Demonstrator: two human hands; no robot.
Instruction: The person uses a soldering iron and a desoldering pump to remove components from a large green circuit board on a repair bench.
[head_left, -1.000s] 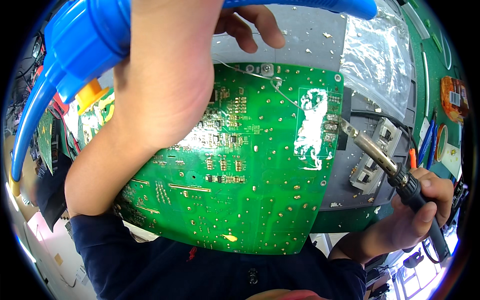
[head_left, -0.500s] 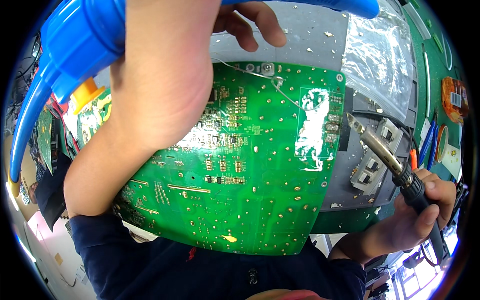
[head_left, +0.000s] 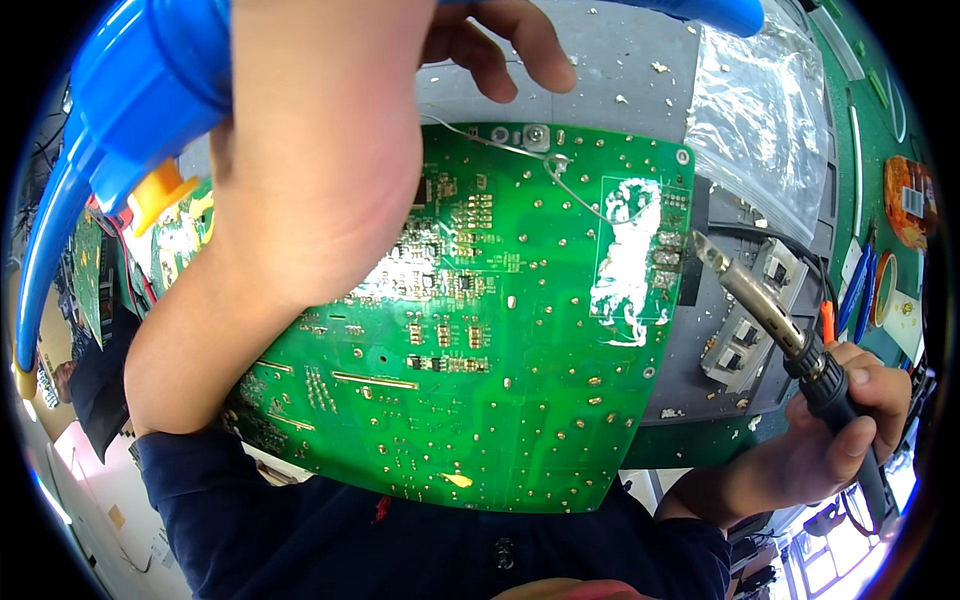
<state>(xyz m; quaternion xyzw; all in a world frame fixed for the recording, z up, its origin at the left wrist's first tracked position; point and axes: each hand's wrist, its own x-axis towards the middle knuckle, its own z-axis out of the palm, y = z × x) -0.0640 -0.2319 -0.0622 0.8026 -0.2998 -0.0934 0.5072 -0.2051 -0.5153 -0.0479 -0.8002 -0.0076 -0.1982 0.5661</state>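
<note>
A large green circuit board [head_left: 530, 300] lies in front of me, with a white patch [head_left: 628, 265] on its right part. In my right hand [head_left: 850, 440] is a soldering iron [head_left: 775, 325], gripped by its black handle. Its tip is beside the board's right edge, apart from it. Across the board's left part reaches my left arm, hiding what is under it. My left hand [head_left: 505, 50] is beyond the far edge, its visible fingers bent but apart; the rest of it is hidden. Thin silvery wire [head_left: 500, 145] runs from behind my arm over the board.
Blue tubing with a wide joint [head_left: 150, 85] stands at the left; a blue end [head_left: 735, 15] shows at the top. On the right are a clear plastic bag [head_left: 755, 120], a grey metal part [head_left: 750, 315], blue pens [head_left: 855, 290] and a tape roll [head_left: 884, 288]. White crumbs litter the grey mat [head_left: 620, 65].
The view has shifted slightly, and my left forearm and the blue joint appear a little farther left. My right hand and the soldering iron have barely moved.
</note>
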